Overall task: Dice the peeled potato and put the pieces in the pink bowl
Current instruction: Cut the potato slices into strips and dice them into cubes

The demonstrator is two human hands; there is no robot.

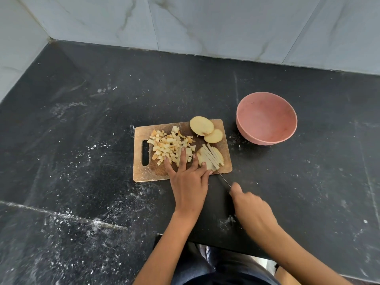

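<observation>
A wooden cutting board [148, 173] lies on the dark counter. A pile of diced potato pieces [168, 145] covers its left half. Two potato slabs [202, 126] lie at the board's far right corner. A potato slice cut into strips [211, 157] sits at the near right. My left hand [189, 177] presses flat on this slice with straight, spread fingers. My right hand [250, 208] grips a knife handle, and the thin blade [218, 171] runs through the strips. The pink bowl [248, 134] stands to the right of the board and holds nothing.
The black counter [82, 140] is dusted with white specks and ends at a grey marble wall [185, 23] behind and on the left. The counter's front edge [226, 247] lies just below my forearms.
</observation>
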